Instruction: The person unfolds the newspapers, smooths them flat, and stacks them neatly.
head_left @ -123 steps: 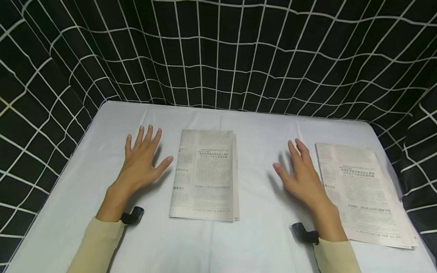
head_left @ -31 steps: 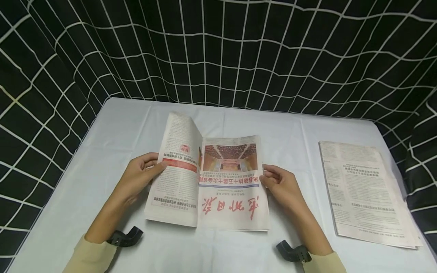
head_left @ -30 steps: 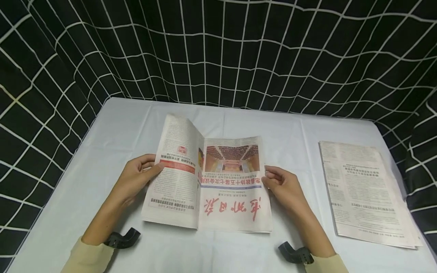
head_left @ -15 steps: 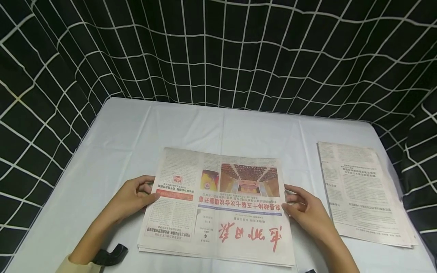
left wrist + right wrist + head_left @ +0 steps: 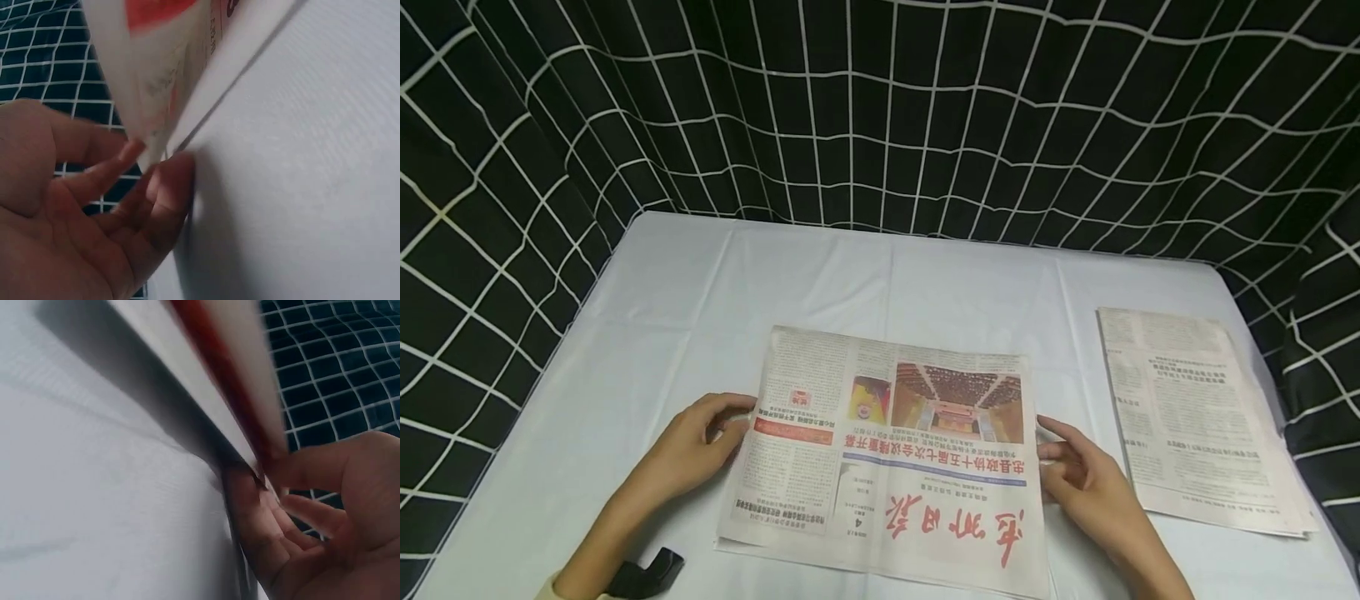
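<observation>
An unfolded newspaper (image 5: 880, 467) lies in front of me in the head view, its printed front page with a colour photo and red characters facing up and upside down to me. My left hand (image 5: 700, 442) holds its left edge. In the left wrist view, the left hand (image 5: 94, 206) has thumb and fingers on either side of the paper's edge. My right hand (image 5: 1086, 479) is at the opposite edge. The right wrist view shows the right hand (image 5: 312, 519) with the sheets (image 5: 231, 375) between thumb and fingers. Fingertips under the paper are partly hidden.
A stack of folded newspapers (image 5: 1202, 425) lies at the right of the white-covered table (image 5: 647, 333). A black curtain with a white grid (image 5: 880, 117) stands behind the table and along both sides. A black wrist device (image 5: 647, 575) shows at the left wrist.
From a folded bundle, the newspaper has been turned over and opened to double width, then drawn closer to me. Lately it shifted slightly right, and my left thumb slid off its top face.
</observation>
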`<state>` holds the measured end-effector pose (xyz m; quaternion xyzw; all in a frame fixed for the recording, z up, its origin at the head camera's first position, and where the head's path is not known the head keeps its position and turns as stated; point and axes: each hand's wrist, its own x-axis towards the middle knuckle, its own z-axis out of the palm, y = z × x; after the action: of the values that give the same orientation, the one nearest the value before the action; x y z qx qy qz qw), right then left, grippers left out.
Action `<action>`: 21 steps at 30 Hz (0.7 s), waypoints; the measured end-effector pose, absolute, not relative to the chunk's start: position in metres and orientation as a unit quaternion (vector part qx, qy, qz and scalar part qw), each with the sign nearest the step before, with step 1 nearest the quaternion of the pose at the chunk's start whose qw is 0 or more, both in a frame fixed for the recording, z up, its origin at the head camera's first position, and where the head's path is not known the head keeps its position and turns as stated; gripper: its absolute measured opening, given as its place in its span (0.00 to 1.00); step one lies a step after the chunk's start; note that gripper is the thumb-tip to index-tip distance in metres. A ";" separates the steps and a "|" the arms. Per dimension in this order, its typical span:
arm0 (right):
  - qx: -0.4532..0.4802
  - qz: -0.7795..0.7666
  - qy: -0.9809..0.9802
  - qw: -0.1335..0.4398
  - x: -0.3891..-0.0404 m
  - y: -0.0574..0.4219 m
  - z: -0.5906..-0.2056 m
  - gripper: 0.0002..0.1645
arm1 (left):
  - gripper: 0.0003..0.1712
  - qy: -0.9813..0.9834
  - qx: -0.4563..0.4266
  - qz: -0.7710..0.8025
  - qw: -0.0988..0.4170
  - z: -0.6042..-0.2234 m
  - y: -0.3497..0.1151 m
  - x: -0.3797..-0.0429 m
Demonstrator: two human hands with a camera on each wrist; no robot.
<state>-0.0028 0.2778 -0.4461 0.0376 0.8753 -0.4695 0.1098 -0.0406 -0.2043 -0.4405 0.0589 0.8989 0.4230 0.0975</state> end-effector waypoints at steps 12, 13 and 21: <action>-0.112 -0.284 0.943 -0.130 -0.005 0.272 -0.451 0.26 | 0.27 0.937 0.160 0.308 0.033 -0.448 -0.207 -0.049; -0.115 -0.280 0.942 -0.143 -0.006 0.272 -0.451 0.24 | 0.23 0.939 0.164 0.302 0.029 -0.447 -0.207 -0.050; -0.110 -0.354 0.913 -0.171 -0.008 0.277 -0.445 0.24 | 0.12 0.927 0.176 0.329 -0.018 -0.446 -0.210 -0.052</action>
<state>-0.0081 0.2774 -0.4452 -0.1102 0.9128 -0.3543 -0.1707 -0.0523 -0.2100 -0.4457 0.1761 0.9275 0.3293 -0.0178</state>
